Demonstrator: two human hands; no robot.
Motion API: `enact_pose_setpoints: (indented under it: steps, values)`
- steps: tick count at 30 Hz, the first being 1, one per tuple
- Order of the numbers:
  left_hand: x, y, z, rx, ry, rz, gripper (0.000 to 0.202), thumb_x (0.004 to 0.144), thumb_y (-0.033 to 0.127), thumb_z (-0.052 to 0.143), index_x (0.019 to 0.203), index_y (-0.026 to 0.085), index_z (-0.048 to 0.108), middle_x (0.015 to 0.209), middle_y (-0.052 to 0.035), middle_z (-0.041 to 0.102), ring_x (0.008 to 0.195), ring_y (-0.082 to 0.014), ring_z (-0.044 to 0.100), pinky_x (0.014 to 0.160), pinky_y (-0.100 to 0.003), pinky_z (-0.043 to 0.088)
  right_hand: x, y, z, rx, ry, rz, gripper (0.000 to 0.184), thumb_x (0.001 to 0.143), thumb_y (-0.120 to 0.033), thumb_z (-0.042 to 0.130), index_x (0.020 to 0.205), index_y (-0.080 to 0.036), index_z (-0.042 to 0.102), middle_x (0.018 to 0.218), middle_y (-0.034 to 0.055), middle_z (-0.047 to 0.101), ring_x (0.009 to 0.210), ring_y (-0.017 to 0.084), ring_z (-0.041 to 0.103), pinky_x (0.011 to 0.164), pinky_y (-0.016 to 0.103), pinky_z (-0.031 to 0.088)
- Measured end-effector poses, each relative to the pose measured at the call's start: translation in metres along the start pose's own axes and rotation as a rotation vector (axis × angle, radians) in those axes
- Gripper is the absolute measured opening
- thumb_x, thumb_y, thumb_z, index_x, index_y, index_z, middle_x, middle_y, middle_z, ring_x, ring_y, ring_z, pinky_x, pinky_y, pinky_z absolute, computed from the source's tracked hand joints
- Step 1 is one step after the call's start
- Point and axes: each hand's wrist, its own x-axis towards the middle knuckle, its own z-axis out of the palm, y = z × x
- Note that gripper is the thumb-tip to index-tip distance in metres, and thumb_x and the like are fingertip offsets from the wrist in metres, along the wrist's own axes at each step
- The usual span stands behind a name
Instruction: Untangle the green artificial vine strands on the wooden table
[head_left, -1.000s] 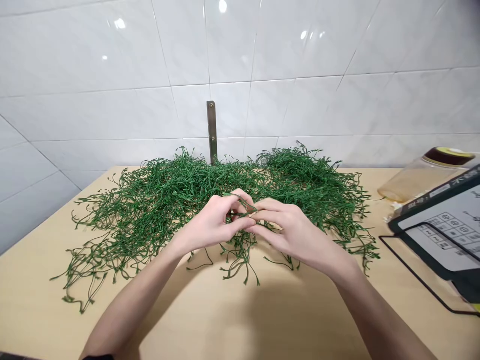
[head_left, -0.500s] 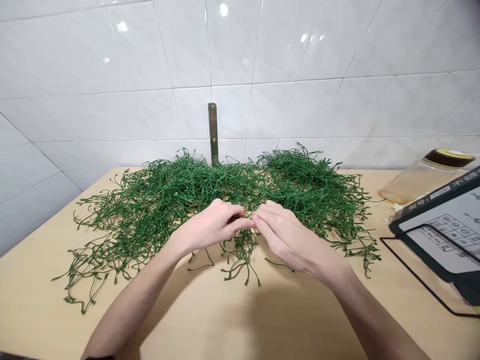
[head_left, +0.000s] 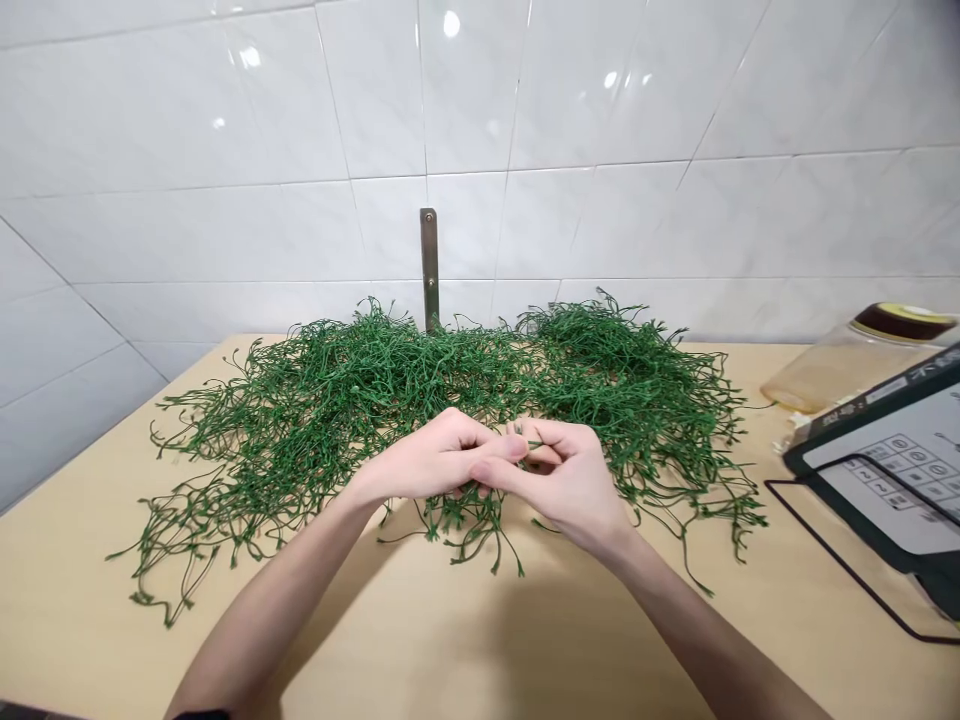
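A wide heap of thin green artificial vine strands (head_left: pixel 337 400) lies across the wooden table (head_left: pixel 465 640). Both hands meet at the heap's near edge in the middle. My left hand (head_left: pixel 431 462) is closed, its fingertips pinching green strands. My right hand (head_left: pixel 566 478) is curled with fingers pressed against the left hand's fingertips, and a short green strand (head_left: pixel 534 444) shows between its fingers. More strands (head_left: pixel 472 525) hang out from under both hands toward me.
A metal bracket (head_left: pixel 429 265) is screwed to the white tiled wall behind the heap. At the right stand a tablet on a black wire stand (head_left: pixel 885 470) and a clear jar lying on its side with a dark lid (head_left: pixel 847 365).
The right hand has curled in and drawn closer to the left, fingers now folded around a strand. The left hand stayed nearly in place, and the strands under the hands shifted slightly.
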Motion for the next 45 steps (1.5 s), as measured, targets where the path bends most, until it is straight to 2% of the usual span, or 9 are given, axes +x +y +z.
enact_pose_setpoints:
  steps: [7, 12, 17, 20, 23, 26, 30, 35, 45]
  values:
    - [0.008, -0.012, 0.007, -0.259, 0.017, 0.040, 0.055, 0.089, 0.053, 0.050, 0.052, 0.013, 0.054, 0.053, 0.0006, 0.051, 0.051, -0.0080, 0.041, 0.054, -0.025, 0.031, -0.004, 0.000, 0.002, 0.223, 0.035, 0.030, 0.061, 0.066, -0.053, 0.079, 0.044, -0.021, 0.033, 0.047, -0.0022, 0.041, 0.048, 0.013, 0.048, 0.049, 0.028, 0.043]
    - [0.010, -0.010, 0.016, -0.342, 0.033, 0.031, 0.058, 0.089, 0.056, 0.051, 0.050, 0.013, 0.054, 0.055, -0.0007, 0.056, 0.051, -0.0078, 0.048, 0.056, -0.024, 0.037, -0.001, 0.000, 0.006, 0.401, 0.043, 0.073, 0.061, 0.075, -0.066, 0.065, 0.042, -0.022, 0.039, 0.042, -0.0028, 0.034, 0.040, 0.011, 0.035, 0.044, 0.031, 0.038]
    - [0.013, -0.007, 0.004, -0.465, 0.374, 0.044, 0.065, 0.085, 0.059, 0.056, 0.037, 0.017, 0.040, 0.046, 0.0004, 0.047, 0.065, -0.0115, 0.055, 0.077, -0.028, 0.046, 0.008, -0.010, -0.008, 0.500, 0.159, -0.064, 0.071, 0.080, -0.070, 0.056, 0.047, -0.021, 0.015, 0.048, -0.0070, 0.011, 0.047, 0.010, 0.020, 0.050, 0.030, 0.036]
    - [0.010, -0.006, -0.009, -0.410, 0.561, 0.057, 0.064, 0.085, 0.062, 0.052, 0.040, 0.018, 0.042, 0.047, 0.0001, 0.045, 0.074, -0.0150, 0.057, 0.076, -0.028, 0.046, 0.011, -0.014, -0.026, 0.301, 0.161, -0.145, 0.069, 0.085, -0.065, 0.053, 0.049, -0.020, 0.015, 0.051, -0.0064, 0.011, 0.050, 0.010, 0.021, 0.053, 0.030, 0.034]
    - [0.006, -0.004, -0.011, -0.131, 0.502, 0.031, 0.061, 0.091, 0.059, 0.044, 0.049, 0.015, 0.053, 0.057, -0.0013, 0.055, 0.063, -0.0121, 0.053, 0.068, -0.027, 0.042, 0.011, -0.011, -0.042, -0.216, -0.035, -0.068, 0.058, 0.085, -0.055, 0.059, 0.046, -0.020, 0.035, 0.049, -0.0040, 0.032, 0.050, 0.010, 0.034, 0.057, 0.030, 0.037]
    - [0.006, -0.005, -0.004, 0.138, 0.514, 0.015, 0.054, 0.093, 0.053, 0.045, 0.058, 0.014, 0.059, 0.056, 0.0015, 0.053, 0.052, -0.0082, 0.041, 0.057, -0.024, 0.034, 0.009, -0.002, -0.050, -0.648, -0.209, 0.028, 0.035, 0.077, -0.055, 0.067, 0.090, -0.022, 0.071, 0.094, 0.0065, 0.069, 0.090, 0.024, 0.061, 0.079, 0.038, 0.047]
    - [0.011, -0.011, 0.004, 0.212, 0.551, 0.047, 0.043, 0.091, 0.046, 0.051, 0.064, 0.014, 0.059, 0.056, 0.0038, 0.050, 0.051, -0.0067, 0.035, 0.052, -0.022, 0.028, 0.007, 0.001, -0.046, -0.748, -0.294, 0.024, 0.092, 0.063, -0.062, 0.076, 0.141, -0.023, 0.049, 0.142, 0.0125, 0.051, 0.130, 0.036, 0.044, 0.104, 0.051, 0.040]
    - [0.014, -0.015, 0.002, 0.169, 0.609, 0.076, 0.033, 0.089, 0.040, 0.056, 0.070, 0.013, 0.063, 0.059, 0.0031, 0.053, 0.053, -0.0071, 0.037, 0.051, -0.021, 0.029, 0.006, -0.014, -0.036, -0.579, -0.290, 0.053, 0.041, 0.078, -0.052, 0.067, 0.108, -0.024, 0.072, 0.114, 0.0070, 0.071, 0.111, 0.028, 0.062, 0.097, 0.045, 0.048]
    - [0.007, -0.006, 0.002, 0.129, 0.495, 0.123, 0.024, 0.091, 0.034, 0.054, 0.083, 0.014, 0.064, 0.073, 0.0004, 0.061, 0.061, -0.0076, 0.046, 0.058, -0.021, 0.036, 0.009, -0.011, -0.033, -0.466, -0.090, -0.117, 0.035, 0.094, -0.037, 0.049, 0.071, -0.018, 0.066, 0.070, 0.0016, 0.069, 0.065, 0.015, 0.062, 0.062, 0.027, 0.046]
